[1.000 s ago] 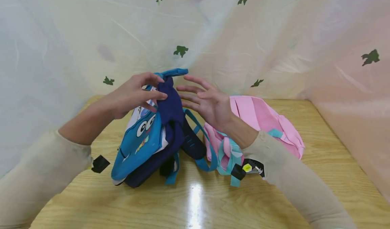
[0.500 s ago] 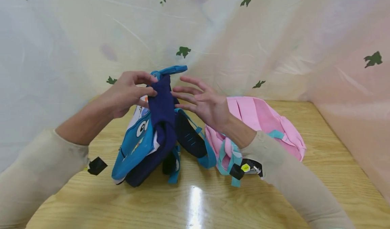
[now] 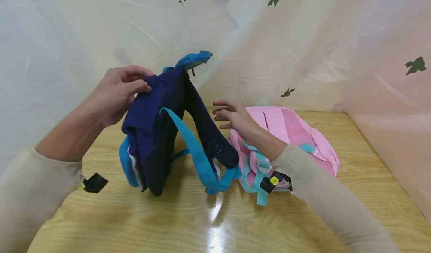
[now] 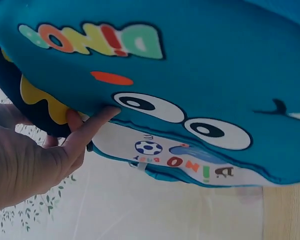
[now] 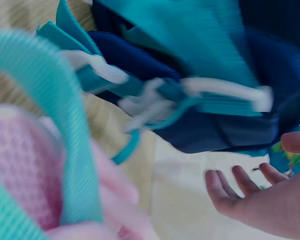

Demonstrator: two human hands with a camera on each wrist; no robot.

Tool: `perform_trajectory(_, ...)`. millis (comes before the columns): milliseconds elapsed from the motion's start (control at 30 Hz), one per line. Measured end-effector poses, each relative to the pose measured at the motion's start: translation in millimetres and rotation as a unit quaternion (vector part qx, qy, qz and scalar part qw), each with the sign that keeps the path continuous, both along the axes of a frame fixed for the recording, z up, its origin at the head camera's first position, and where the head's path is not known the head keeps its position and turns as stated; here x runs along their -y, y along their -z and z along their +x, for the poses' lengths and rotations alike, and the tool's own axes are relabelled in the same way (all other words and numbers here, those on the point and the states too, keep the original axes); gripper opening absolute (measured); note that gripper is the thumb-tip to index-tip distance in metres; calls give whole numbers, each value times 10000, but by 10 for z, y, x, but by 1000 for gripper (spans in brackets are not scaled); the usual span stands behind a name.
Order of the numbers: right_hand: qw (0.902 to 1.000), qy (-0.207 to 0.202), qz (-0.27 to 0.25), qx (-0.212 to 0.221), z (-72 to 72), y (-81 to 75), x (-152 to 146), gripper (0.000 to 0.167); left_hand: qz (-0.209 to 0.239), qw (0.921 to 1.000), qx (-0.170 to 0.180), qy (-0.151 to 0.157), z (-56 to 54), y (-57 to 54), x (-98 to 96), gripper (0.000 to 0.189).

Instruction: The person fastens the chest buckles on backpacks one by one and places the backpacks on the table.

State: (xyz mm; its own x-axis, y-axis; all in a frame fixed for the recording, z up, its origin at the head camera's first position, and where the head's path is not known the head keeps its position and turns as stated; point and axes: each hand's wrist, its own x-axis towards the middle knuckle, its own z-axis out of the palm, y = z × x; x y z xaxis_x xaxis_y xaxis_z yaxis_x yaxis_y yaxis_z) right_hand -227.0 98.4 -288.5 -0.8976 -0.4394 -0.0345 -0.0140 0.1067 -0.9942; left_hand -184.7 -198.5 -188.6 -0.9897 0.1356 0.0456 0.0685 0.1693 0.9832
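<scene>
Across the wooden table, holding up the navy-and-blue backpack left of centre, pinching its side between thumb and fingers of the left hand. Hovering with the right hand beside the padded strap, touching nothing, with fingers relaxed. Probably calling for a deeper pinch and for keeping that strap clear of the pink backpack, rightward; facing a printed curtain beyond.

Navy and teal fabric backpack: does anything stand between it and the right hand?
No separate object visibly does. Between the navy and teal backpack and the right hand hangs only its own padded navy shoulder strap; the pink fabric backpack lies outside that gap.
</scene>
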Motion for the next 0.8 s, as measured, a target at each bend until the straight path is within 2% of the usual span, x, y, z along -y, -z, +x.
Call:
perform_trajectory(100,9977,-355,154,549,-38,57,-32,47,548,9984,99,19,12,9,50,17)
perform_trajectory(200,9926,-702,56,987,-51,93,-41,50,804,9966,134,82,18,28,83,17)
perform_trajectory(367,9825,-1196,-288,1399,-46,131,-4,61,1072,9942,78,22,32,86,129,17)
perform_trajectory(500,9757,-1395,-390,1641,-13,147,22,73,1214,9926,6,-99,47,152,183,21)
perform_trajectory(633,9784,-1320,-305,1561,12,153,50,78,1411,9899,18,-130,47,217,235,24)
perform_trajectory(800,9870,-910,-192,1311,20,151,43,81,1694,9855,17,-65,24,297,298,24)
